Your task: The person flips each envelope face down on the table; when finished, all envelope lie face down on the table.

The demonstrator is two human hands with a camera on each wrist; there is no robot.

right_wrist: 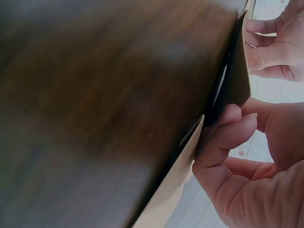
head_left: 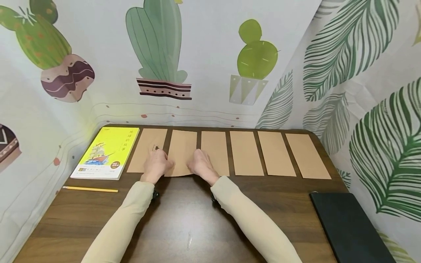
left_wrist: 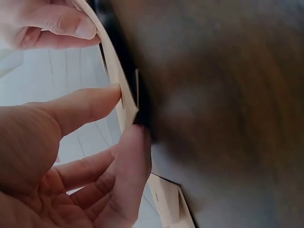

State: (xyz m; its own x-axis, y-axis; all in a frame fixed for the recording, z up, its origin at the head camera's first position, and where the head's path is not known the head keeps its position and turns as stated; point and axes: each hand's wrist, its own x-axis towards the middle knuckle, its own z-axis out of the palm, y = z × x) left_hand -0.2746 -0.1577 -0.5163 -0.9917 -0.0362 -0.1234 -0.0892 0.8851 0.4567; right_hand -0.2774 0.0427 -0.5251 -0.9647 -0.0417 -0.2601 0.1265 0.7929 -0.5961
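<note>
Both hands work on a brown paper rectangle [head_left: 182, 149], second from the left in a row of similar ones. My left hand [head_left: 156, 165] pinches its near left corner, thumb on top and a fingertip under the edge in the left wrist view. Across from it, my right hand [head_left: 201, 164] pinches the near right corner, with curled fingers under the edge in the right wrist view. This near edge is lifted slightly off the table. Part of the leftmost brown paper [head_left: 149, 140], with a small black mark, lies hidden behind the left hand.
More brown papers [head_left: 246, 153] lie to the right. At the left are a yellow book [head_left: 108, 149] with a ship on its cover and a yellow pencil [head_left: 90, 189]. A flat black object [head_left: 348, 223] lies at the right edge of the brown wooden table [head_left: 184, 226].
</note>
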